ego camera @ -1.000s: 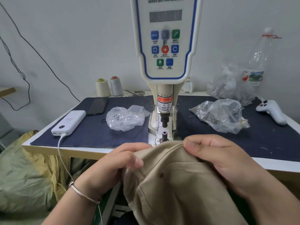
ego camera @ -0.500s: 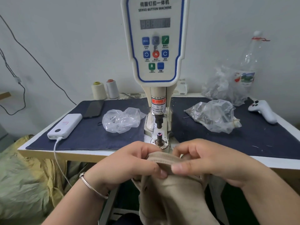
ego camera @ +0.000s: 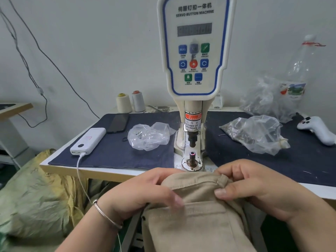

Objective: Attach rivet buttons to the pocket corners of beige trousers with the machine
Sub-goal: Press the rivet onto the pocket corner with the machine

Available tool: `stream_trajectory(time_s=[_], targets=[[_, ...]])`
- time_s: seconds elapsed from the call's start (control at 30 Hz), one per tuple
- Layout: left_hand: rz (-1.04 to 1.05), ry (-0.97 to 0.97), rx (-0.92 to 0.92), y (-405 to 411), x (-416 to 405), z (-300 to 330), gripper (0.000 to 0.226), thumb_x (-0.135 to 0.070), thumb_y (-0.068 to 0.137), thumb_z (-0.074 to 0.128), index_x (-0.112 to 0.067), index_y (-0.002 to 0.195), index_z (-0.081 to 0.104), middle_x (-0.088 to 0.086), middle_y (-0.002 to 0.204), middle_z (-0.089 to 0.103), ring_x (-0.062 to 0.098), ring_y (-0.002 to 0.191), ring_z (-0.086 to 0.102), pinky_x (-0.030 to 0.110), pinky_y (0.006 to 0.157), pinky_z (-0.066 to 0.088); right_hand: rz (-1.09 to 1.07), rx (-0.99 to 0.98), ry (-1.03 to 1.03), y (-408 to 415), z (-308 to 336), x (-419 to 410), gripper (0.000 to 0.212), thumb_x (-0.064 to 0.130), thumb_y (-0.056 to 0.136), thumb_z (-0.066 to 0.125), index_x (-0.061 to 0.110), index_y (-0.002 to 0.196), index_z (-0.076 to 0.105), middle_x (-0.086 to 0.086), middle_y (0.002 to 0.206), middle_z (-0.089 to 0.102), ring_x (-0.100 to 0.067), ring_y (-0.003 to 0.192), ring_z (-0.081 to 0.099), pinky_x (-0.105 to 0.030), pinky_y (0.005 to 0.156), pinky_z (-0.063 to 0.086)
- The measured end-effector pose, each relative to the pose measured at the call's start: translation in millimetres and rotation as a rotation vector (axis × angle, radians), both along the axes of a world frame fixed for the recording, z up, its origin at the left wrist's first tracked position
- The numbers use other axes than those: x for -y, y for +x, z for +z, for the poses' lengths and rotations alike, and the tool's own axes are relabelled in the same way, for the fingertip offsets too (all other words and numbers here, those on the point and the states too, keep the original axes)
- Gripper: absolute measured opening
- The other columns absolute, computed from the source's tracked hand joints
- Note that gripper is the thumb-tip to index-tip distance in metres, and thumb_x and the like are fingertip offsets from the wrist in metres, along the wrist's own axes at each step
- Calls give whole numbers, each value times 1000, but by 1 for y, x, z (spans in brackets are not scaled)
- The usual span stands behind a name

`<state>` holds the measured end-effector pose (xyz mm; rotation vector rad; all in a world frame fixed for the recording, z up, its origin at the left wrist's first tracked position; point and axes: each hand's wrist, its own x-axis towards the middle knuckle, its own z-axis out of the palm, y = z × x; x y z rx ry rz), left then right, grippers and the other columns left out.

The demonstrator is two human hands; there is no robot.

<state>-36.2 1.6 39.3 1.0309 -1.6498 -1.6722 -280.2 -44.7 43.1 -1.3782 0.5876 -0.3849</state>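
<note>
The beige trousers (ego camera: pixel 196 220) hang over the table's front edge, waistband uppermost, just short of the machine's lower die (ego camera: pixel 192 157). My left hand (ego camera: pixel 145 191) grips the waistband on the left, thumb on top near a pocket seam. My right hand (ego camera: pixel 254 186) pinches the waistband by a belt loop (ego camera: pixel 222 180). The white servo button machine (ego camera: pixel 194 51) stands upright behind, its punch (ego camera: pixel 191 138) raised above the die with a gap between them.
Dark blue cloth (ego camera: pixel 112 153) covers the table. On it lie a white power bank (ego camera: pixel 89 140), a black phone (ego camera: pixel 118 122), a clear bag (ego camera: pixel 149 136) left of the machine, another bag (ego camera: pixel 254 133) on the right, and a white controller (ego camera: pixel 316 129). Thread cones (ego camera: pixel 124 102) stand behind.
The trousers were turned and spread in my hands; the waistband with a belt loop and pocket seam now faces up. The view shifted, so the machine sits more centred.
</note>
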Motion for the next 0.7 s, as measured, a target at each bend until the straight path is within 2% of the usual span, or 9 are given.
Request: stream_trajectory(time_s=[0.1,0.17,0.27,0.33,0.4,0.5,0.57,0.63,0.7], targets=[[-25,-32,32,-5,1,4,29,-20,75,78,-17,104,74,1,93,68,15,85,63,26,78,52,1,50,66,11,-1,0,20,9,71,72,3,90,76,-15,90,72,-21,81,68,-25,74,53],[7,-24,29,-8,4,3,26,-19,78,77,-13,103,74,4,92,70,18,85,65,30,80,52,-49,39,89,15,-2,2,21,9,70,73,2,91,74,-16,90,70,-22,79,66,-26,71,51],[51,40,-80,-9,10,-2,47,-17,79,72,2,121,65,19,108,64,30,98,60,40,91,46,-130,47,85,18,1,5,10,3,74,76,9,81,74,-11,85,68,-16,74,64,-20,66,51],[75,113,-160,-10,13,-6,54,-18,77,71,8,123,61,20,110,61,29,95,61,36,87,49,-167,53,83,18,4,8,6,5,73,70,10,76,71,-9,80,67,-13,71,64,-18,63,50],[107,146,-189,-12,17,-9,46,-20,78,72,6,115,66,17,105,66,23,89,66,29,82,54,-220,57,89,17,5,12,15,7,70,71,5,84,69,-11,84,68,-16,76,66,-20,66,53],[137,155,-175,-16,22,-13,42,-25,81,74,-1,115,70,15,108,68,23,93,65,30,84,53,-305,67,120,15,3,17,40,5,63,73,1,102,68,-17,97,71,-23,86,69,-26,73,56],[131,159,-181,-16,24,-15,31,-21,84,72,-6,112,73,12,105,72,20,90,68,28,82,55,-355,78,146,13,-1,21,51,0,58,78,3,108,67,-20,101,70,-27,87,68,-32,76,55],[107,169,-189,-12,25,-17,28,-15,85,69,-5,111,74,13,104,72,21,90,70,29,82,55,-360,73,137,11,-3,23,54,-3,57,82,7,108,68,-20,99,68,-30,85,65,-39,79,50],[96,171,-171,-7,26,-22,37,-15,82,71,3,115,69,21,108,68,31,97,65,38,91,50,-310,62,96,10,-6,24,48,6,60,82,12,105,70,-17,94,70,-27,82,66,-38,78,48]])
